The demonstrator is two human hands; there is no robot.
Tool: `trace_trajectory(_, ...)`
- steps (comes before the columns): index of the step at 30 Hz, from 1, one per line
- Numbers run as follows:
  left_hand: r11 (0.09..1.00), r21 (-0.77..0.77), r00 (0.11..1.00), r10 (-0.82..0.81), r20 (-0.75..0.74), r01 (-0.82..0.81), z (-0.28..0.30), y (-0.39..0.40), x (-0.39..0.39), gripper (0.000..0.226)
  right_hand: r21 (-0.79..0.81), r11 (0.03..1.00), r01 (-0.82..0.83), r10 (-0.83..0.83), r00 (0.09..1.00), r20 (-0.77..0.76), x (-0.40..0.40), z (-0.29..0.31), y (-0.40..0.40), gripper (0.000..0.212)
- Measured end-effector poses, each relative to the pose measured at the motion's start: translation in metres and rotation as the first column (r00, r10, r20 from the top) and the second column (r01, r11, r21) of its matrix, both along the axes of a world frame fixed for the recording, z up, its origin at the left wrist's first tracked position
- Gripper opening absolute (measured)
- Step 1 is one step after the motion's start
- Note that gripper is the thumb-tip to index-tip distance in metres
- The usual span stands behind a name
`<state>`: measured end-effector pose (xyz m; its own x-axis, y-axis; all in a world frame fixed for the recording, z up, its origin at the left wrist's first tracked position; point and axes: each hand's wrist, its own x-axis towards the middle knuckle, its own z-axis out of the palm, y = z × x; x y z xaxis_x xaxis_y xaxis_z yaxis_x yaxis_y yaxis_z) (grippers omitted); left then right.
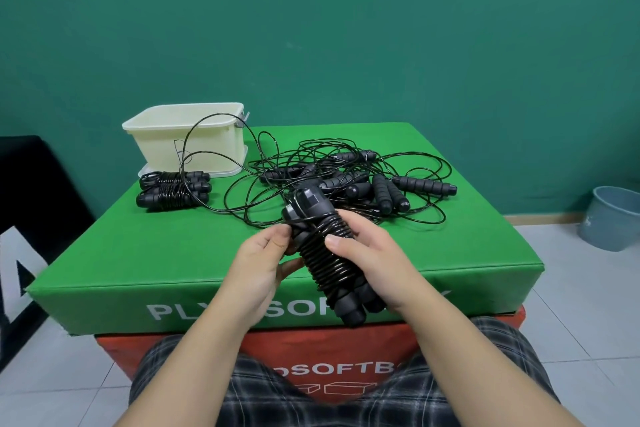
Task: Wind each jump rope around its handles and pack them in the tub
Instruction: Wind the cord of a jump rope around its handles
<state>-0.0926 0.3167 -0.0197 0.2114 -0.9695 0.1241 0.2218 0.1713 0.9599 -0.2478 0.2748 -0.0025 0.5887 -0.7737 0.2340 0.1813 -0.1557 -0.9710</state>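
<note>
A person sits at a green padded worktop [138,253] that rests on a red box [304,357], with both hands raised over its near edge. The right hand [374,253] is clenched around a pair of black handles [353,305] held side by side, its thumb lying across the tight coils of black rope [327,258] already wound around them. The left hand [258,263] pinches the rope near the far end of the bundle, fingers curled at the top of the coils and thumb touching the left side. The bundle tilts with its far end up and away, its near end hanging just past the worktop's near edge. A thin strand leads from the bundle's far end back into the loose pile.

That pile of unwound jump ropes [346,180] lies in the middle and right of the worktop, beyond the hands: black foam handles scattered among wide loops of thin black rope. At the far left sit two finished bundles [173,189], wound and lying side by side, just in front of a cream plastic tub [194,142]. The tub stands at the far left corner on what looks like its lid, and a loop of rope arches up in front of it. What is inside the tub cannot be seen from here.

On the floor at far right stands a pale blue bin [611,218] against the green wall. Plaid trousers show at the bottom.
</note>
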Motion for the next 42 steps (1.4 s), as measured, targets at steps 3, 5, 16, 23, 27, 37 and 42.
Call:
trace_trajectory(3, 1.000, 0.003, 0.998, -0.003, -0.069, 0.003, 0.002, 0.002, -0.001, 0.031, -0.026, 0.999, 0.022, -0.023, 0.999, -0.039, 0.002, -0.002, -0.002, 0.031)
trace_trajectory(5, 0.999, 0.016, 0.996, 0.037, -0.087, -0.036, 0.003, 0.001, -0.001, 0.030, -0.181, 0.971, 0.158, -0.180, 0.977, -0.116, 0.003, -0.005, -0.002, 0.038)
trace_trajectory(16, 0.985, 0.106, 0.985, 0.149, -0.086, -0.139, -0.002, 0.001, -0.007, 0.033, -0.798, 0.572, 0.192, -0.474, 0.871, -0.129, 0.006, -0.017, -0.010, 0.043)
trace_trajectory(23, 1.000, 0.002, 1.000, 0.007, -0.030, -0.007, -0.005, 0.005, -0.018, 0.035, -0.727, 0.606, 0.322, -0.558, 0.824, -0.100, 0.012, -0.012, -0.005, 0.031)
trace_trajectory(27, 0.998, 0.010, 0.997, 0.065, -0.035, -0.065, -0.008, 0.003, -0.016, 0.041, -0.667, 0.664, 0.338, -0.530, 0.842, -0.100, 0.012, -0.014, -0.001, 0.025)
trace_trajectory(37, 0.989, 0.096, 0.992, 0.115, -0.048, -0.110, -0.011, 0.002, -0.019, 0.048, -0.536, 0.688, 0.488, -0.611, 0.789, -0.065, 0.015, -0.017, 0.002, 0.020)
trace_trajectory(42, 0.987, 0.093, 0.991, 0.129, 0.025, -0.131, -0.010, 0.004, -0.021, 0.049, -0.565, 0.700, 0.437, -0.569, 0.819, -0.071, 0.013, -0.021, 0.003, 0.043)
